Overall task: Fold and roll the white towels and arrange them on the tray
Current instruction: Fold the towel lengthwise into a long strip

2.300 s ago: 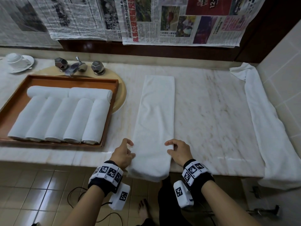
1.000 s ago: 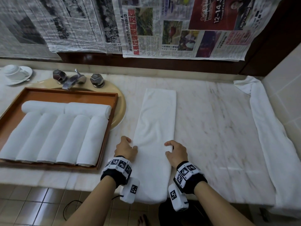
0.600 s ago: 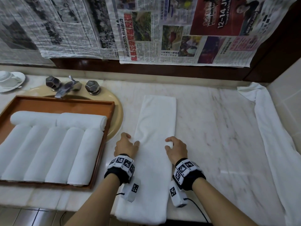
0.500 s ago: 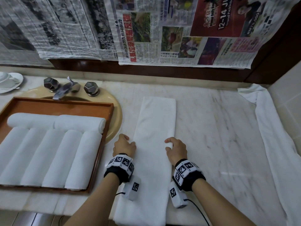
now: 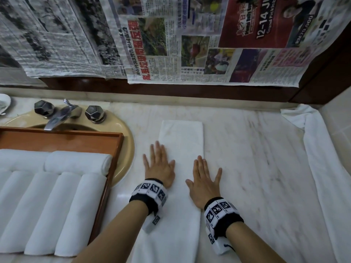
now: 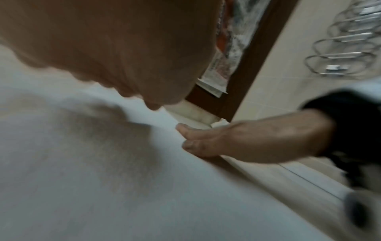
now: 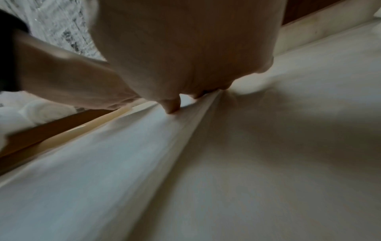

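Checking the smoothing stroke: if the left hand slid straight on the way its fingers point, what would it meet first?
The left hand lies flat on the folded towel, fingers pointing at the back wall. It would likely meet only towel, then bare counter up to the wall ledge.

newspaper (image 5: 247,40) | red ad: "12-14 JU", "Grand Pickleb", "RM70,000"

The right hand (image 7: 185,48) fills the upper frame, palm down, fingertips (image 7: 172,106) touching the white towel (image 7: 103,163). The towel's long edge runs from below the fingertips toward the camera. Left of the fingers: the left hand (image 7: 68,84), the tray (image 7: 51,128) rim, rolled towels (image 7: 41,110).
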{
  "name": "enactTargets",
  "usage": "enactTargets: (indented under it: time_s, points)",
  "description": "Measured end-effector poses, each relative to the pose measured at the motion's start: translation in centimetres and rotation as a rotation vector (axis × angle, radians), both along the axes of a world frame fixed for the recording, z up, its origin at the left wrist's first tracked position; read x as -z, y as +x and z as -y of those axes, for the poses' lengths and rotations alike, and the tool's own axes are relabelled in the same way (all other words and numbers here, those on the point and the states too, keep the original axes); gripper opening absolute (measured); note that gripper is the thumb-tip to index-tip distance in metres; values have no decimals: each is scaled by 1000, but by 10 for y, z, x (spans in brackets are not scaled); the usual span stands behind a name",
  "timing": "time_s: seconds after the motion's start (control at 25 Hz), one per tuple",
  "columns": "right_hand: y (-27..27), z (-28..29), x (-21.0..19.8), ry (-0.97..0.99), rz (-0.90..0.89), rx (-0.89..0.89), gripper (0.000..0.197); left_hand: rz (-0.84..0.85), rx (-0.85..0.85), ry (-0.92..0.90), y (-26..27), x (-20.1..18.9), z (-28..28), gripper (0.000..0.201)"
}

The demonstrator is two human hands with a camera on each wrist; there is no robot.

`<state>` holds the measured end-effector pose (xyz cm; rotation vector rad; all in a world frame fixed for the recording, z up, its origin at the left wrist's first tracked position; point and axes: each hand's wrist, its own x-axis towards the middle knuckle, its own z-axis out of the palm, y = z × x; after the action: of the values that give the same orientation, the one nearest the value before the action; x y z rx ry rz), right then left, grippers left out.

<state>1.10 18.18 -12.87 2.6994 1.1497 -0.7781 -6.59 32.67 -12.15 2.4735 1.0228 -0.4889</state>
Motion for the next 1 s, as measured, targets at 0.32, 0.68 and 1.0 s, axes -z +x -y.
enactTargets:
  time_s: [0.32,0.68,1.0]
  points:
    - [80,-24,-4,-1,-25,-55,70,-81,259,-33,32,9,-13,64]
    - [158,-89,-12,-41,31,-81,71,-174,267,61,119,4,-78,64]
    - [80,15,1,-31,-71,-117,69,-83,284,-14,-12,9,-5,57]
